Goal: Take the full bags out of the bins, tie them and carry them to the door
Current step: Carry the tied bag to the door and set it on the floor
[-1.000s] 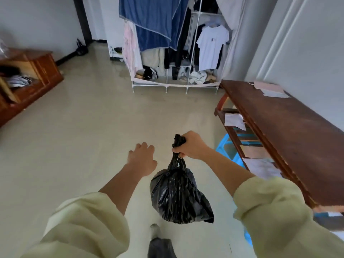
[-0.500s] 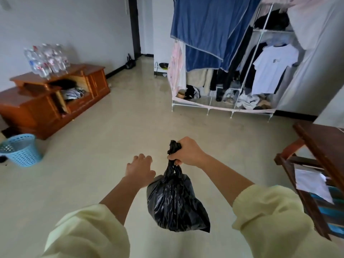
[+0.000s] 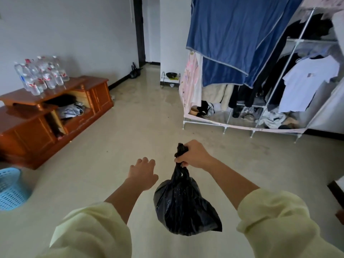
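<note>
A full black rubbish bag (image 3: 183, 207) hangs above the floor in the lower middle of the head view, its neck twisted and knotted. My right hand (image 3: 193, 155) grips the neck at the top, fingers curled round it. My left hand (image 3: 143, 174) hovers just left of the bag, holding nothing, its fingers loosely bent and pointing away from me. A blue plastic bin (image 3: 10, 189) stands at the left edge. A second black bag (image 3: 134, 72) lies on the floor by the dark doorway (image 3: 140, 30) at the far end.
A low wooden cabinet (image 3: 50, 116) with several water bottles (image 3: 40, 75) on top lines the left wall. An open fabric wardrobe (image 3: 260, 75) full of clothes fills the right. A small wire rack (image 3: 170, 80) stands beside the passage. Beige floor (image 3: 141, 118) stretches between them toward the doorway.
The view has swung left: the wooden table on the right has left the frame, while the cabinet, blue bin and doorway have come in. Both hands and the bag keep the same pose.
</note>
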A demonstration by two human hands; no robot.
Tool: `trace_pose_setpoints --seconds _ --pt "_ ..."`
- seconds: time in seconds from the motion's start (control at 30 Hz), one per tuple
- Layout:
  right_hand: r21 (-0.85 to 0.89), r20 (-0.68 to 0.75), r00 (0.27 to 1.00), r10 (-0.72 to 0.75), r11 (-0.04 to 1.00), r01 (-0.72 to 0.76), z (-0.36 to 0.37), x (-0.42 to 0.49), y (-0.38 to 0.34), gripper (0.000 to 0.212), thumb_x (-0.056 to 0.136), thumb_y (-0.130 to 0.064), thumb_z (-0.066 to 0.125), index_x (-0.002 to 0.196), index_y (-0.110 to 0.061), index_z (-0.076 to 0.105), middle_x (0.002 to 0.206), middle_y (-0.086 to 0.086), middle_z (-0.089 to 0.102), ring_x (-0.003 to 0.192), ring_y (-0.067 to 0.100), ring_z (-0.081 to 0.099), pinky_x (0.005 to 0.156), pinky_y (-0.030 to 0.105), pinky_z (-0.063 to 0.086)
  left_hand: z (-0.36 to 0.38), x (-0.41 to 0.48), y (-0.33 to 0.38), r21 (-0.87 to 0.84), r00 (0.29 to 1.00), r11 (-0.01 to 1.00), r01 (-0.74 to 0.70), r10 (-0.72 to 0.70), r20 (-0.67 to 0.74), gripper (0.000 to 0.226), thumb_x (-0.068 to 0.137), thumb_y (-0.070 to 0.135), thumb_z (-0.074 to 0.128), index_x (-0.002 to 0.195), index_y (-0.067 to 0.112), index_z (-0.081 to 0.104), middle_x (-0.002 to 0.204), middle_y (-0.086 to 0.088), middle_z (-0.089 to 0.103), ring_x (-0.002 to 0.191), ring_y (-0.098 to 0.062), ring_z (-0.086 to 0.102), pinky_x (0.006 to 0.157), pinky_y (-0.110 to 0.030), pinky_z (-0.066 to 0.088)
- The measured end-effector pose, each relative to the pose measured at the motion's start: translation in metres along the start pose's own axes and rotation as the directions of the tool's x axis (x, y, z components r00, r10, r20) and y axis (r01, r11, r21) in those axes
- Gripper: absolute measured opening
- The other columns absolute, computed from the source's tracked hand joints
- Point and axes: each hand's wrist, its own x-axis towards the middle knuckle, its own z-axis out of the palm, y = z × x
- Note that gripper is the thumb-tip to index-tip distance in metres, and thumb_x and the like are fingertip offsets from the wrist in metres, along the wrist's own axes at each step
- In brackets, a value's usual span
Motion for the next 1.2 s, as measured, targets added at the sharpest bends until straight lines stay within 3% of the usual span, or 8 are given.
trace_pose_setpoints --seconds 0.07,0.17,0.4,0.57,0.67,0.87,1.07,1.2 --pt "0.006 -0.012 1.0 0.003 1.0 -0.003 -0.003 0.047 -0.012 0.023 0.075 0.0 0.077 0.061 -0.01 0.062 0.047 -0.005 0.061 0.038 0.003 0.058 0.043 0.012 0.045 -0.01 0.045 -0.018 0.006 1.0 1.0 0.003 -0.003 0.008 0.045 0.091 0.036 0.047 0.133 0.019 0.042 0.134 -0.003 0.045 0.123 -0.021 0.043 0.096 -0.037 0.042" --pt "0.004 -0.032 0.999 -0.013 1.0 0.013 -0.005 0.131 -0.031 0.023 0.075 -0.002 0.077 0.061 -0.011 0.062 0.058 0.0 0.063 0.043 0.006 0.059 0.047 0.013 0.049 -0.027 0.121 -0.047 -0.003 1.0 1.0 0.006 -0.006 -0.011 0.044 0.091 0.035 0.046 0.132 0.019 0.043 0.134 -0.003 0.045 0.122 -0.021 0.043 0.095 -0.037 0.041" --pt "0.012 -0.005 0.999 -0.041 0.999 0.041 -0.003 0.335 -0.06 0.011 0.074 -0.003 0.078 0.073 -0.002 0.067 0.058 0.004 0.063 0.039 0.005 0.059 0.049 0.014 0.052 -0.055 0.313 -0.107 -0.041 0.999 0.999 0.022 -0.023 -0.041 0.046 0.09 0.034 0.049 0.133 0.019 0.043 0.134 -0.005 0.045 0.123 -0.023 0.043 0.096 -0.04 0.041" --pt "0.047 0.048 0.996 -0.075 0.996 0.072 -0.012 0.48 -0.085 0.019 0.077 -0.008 0.078 0.065 -0.006 0.063 0.053 -0.003 0.062 0.039 0.002 0.059 0.046 0.012 0.046 -0.079 0.449 -0.149 -0.071 0.998 0.995 0.066 -0.067 -0.005 0.046 0.091 0.036 0.049 0.134 0.02 0.043 0.135 -0.004 0.045 0.124 -0.023 0.042 0.098 -0.04 0.039" --pt "0.035 0.038 0.995 -0.09 0.995 0.089 -0.021 0.564 -0.106 0.017 0.082 -0.013 0.075 0.072 -0.003 0.065 0.06 0.002 0.063 0.044 0.005 0.061 0.047 0.011 0.046 -0.101 0.525 -0.178 -0.091 0.995 0.991 0.096 -0.099 -0.029 0.045 0.091 0.035 0.049 0.133 0.021 0.043 0.134 -0.003 0.045 0.123 -0.022 0.042 0.097 -0.039 0.04" --pt "-0.001 0.006 0.991 -0.131 0.991 0.131 -0.031 0.738 -0.147 0.017 0.081 -0.014 0.074 0.083 0.003 0.071 0.075 0.013 0.071 0.06 0.019 0.067 0.063 0.026 0.058 -0.138 0.682 -0.232 -0.129 0.988 0.982 0.138 -0.146 -0.058 0.046 0.09 0.035 0.05 0.133 0.021 0.045 0.133 -0.004 0.046 0.122 -0.024 0.044 0.095 -0.04 0.041" --pt "-0.045 0.006 0.992 -0.125 0.991 0.126 -0.033 0.909 -0.18 0.021 0.078 -0.01 0.077 0.064 -0.009 0.062 0.059 0.001 0.064 0.04 -0.001 0.059 0.045 0.01 0.044 -0.16 0.85 -0.298 -0.139 0.991 0.985 0.106 -0.117 -0.07 0.047 0.089 0.036 0.051 0.133 0.022 0.045 0.134 -0.003 0.045 0.123 -0.023 0.043 0.097 -0.04 0.041" --pt "-0.098 -0.018 0.993 -0.12 0.988 0.117 -0.04 1.026 -0.212 0.016 0.078 -0.01 0.077 0.071 -0.002 0.066 0.06 0.004 0.064 0.047 0.007 0.061 0.048 0.012 0.047 -0.187 0.969 -0.348 -0.127 0.995 0.988 0.09 -0.096 -0.042 0.046 0.09 0.037 0.051 0.133 0.022 0.044 0.135 -0.003 0.044 0.123 -0.023 0.043 0.099 -0.04 0.04"
